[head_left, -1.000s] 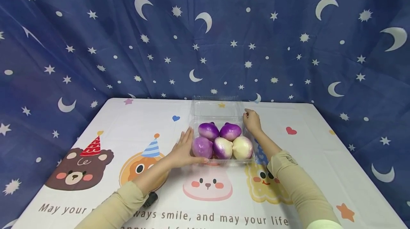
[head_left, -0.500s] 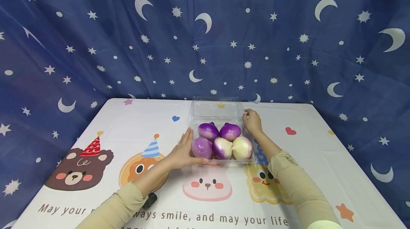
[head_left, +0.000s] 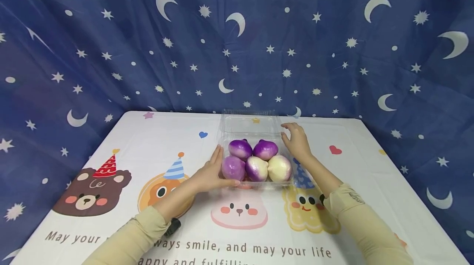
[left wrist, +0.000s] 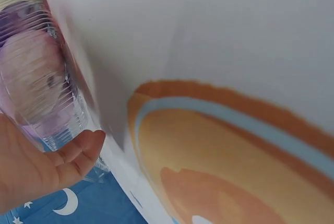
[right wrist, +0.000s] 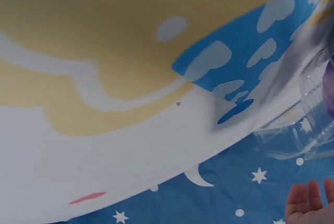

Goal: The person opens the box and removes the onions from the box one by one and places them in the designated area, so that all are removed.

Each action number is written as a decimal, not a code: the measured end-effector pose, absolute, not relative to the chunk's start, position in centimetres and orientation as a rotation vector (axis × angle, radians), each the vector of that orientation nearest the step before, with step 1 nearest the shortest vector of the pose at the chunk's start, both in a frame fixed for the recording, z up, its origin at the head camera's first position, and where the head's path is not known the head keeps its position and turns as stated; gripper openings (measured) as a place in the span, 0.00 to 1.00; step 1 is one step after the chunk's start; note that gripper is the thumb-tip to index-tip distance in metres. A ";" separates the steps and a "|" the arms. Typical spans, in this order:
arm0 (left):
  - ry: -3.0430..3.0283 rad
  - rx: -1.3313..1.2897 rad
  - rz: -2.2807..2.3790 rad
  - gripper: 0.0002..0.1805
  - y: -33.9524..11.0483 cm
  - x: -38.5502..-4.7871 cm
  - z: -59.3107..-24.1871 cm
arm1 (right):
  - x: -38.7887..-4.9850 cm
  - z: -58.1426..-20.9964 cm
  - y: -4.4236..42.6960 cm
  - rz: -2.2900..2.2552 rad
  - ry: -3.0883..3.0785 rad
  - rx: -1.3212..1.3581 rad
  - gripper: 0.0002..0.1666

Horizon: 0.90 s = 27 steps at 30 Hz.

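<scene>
A clear plastic clamshell box (head_left: 227, 141) lies on the table, its lid (head_left: 242, 125) folded back toward the curtain. Inside sit several round purple-and-white bulbs with pointed tips, like onions or turnips: a dark purple one (head_left: 240, 149) at the back, a lilac one (head_left: 233, 168) and a pale one (head_left: 279, 168) in front. My left hand (head_left: 209, 176) rests against the box's left side, fingers straight and thumb along the front edge. Beside the box's right rear corner, my right hand (head_left: 298, 143) has loosely bent fingers and holds nothing; the right wrist view shows its fingertips (right wrist: 314, 195) apart from the plastic.
A white printed cloth (head_left: 355, 166) with cartoon animals and lettering covers the table. Behind it hangs a blue curtain (head_left: 207, 22) with moons and stars. A small black object (head_left: 172, 227) shows by the left wrist.
My right hand has opened its curled fingers and drawn slightly away to the right of the box. The left hand, box and bulbs look the same.
</scene>
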<state>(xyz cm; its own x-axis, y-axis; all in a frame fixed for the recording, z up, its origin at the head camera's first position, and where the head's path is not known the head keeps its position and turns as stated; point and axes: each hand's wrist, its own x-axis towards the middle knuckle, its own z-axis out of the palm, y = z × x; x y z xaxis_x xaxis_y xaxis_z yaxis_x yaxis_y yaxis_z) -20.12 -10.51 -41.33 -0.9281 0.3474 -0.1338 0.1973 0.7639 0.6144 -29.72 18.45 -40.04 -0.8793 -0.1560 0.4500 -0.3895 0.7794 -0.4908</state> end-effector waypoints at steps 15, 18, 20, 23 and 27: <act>2.733 0.474 0.936 0.68 -10.7 -20.2 -41.1 | -25.5 -38.6 19.5 0.870 -2.671 0.765 0.17; 2.749 0.466 0.939 0.67 -10.7 -20.1 -41.0 | -24.8 -38.5 19.7 0.899 -2.703 0.803 0.17; 2.766 0.450 0.928 0.66 -10.7 -20.0 -41.0 | -24.4 -38.4 19.9 0.919 -2.723 0.840 0.17; 2.787 0.435 0.915 0.65 -10.6 -20.1 -41.0 | -24.1 -38.4 20.3 0.945 -2.754 0.889 0.19; 2.849 0.444 0.829 0.65 -10.4 -20.4 -41.2 | -23.9 -38.3 21.0 0.974 -2.827 0.922 0.25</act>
<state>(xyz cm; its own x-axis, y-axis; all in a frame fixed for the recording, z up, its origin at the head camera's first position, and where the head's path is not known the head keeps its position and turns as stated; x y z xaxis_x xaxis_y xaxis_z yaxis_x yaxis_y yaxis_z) -20.37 -10.41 -41.21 -0.9465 0.3184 -0.0522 0.2407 0.8047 0.5428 -23.91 21.03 -38.33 -0.8264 -0.5283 0.1948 -0.5362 0.6329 -0.5585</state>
